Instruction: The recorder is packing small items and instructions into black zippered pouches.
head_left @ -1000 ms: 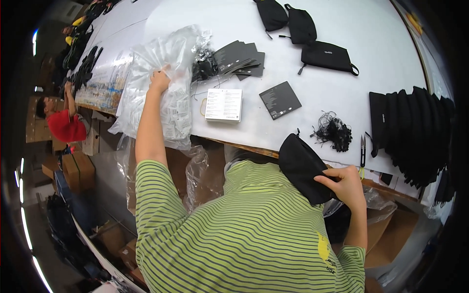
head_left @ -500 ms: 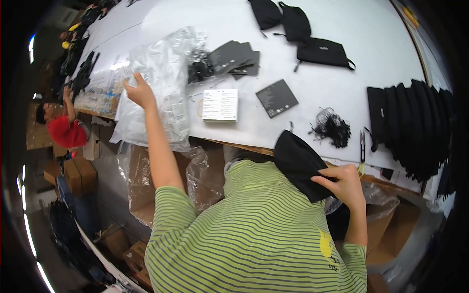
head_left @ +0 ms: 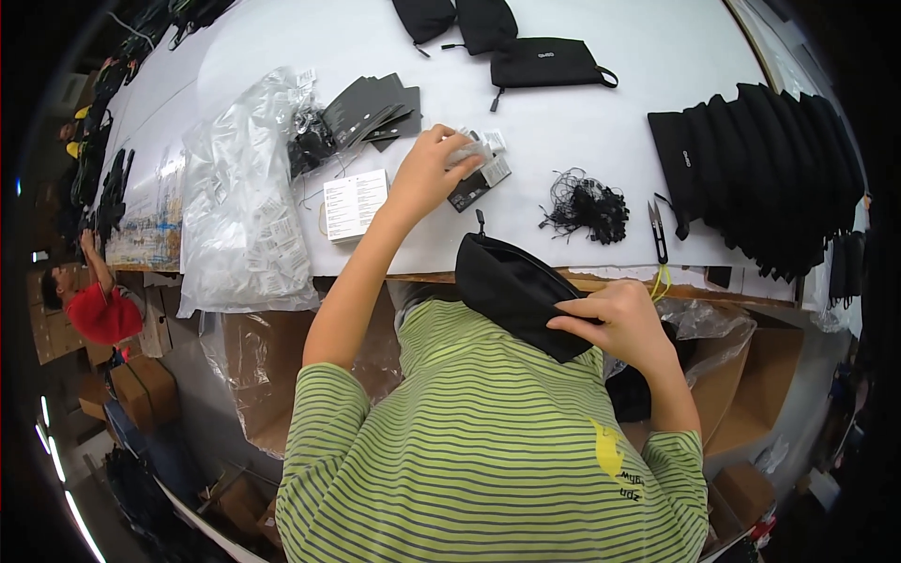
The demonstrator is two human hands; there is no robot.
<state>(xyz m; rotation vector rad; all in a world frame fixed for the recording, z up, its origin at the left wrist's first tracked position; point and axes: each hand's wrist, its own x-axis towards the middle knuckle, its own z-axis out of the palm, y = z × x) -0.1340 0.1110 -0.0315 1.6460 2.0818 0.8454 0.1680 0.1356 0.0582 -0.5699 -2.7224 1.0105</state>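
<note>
My right hand (head_left: 619,324) pinches the lower end of a black zip pouch (head_left: 511,291), held at the table's front edge against my shirt. The pouch's mouth gapes, and its zip pull sticks up at the far end. Over a square black card (head_left: 481,188) on the table, my left hand (head_left: 434,174) closes its fingers on a small clear packet (head_left: 474,150) with white printing. The hand and packet hide part of the card. Left of that hand stands a stack of white printed cards (head_left: 357,202).
A big clear plastic bag (head_left: 244,216) of packets lies at the left beside fanned black cards (head_left: 371,113). Black cords (head_left: 591,211) lie tangled near thread snips (head_left: 659,235). Black pouches fill a row (head_left: 741,178) at the right; several more (head_left: 544,64) lie at the back.
My left hand has moved right from the plastic bag to above the square black card, now with a small clear packet. The right hand still grips the pouch, whose mouth gapes wider. The view has shifted.
</note>
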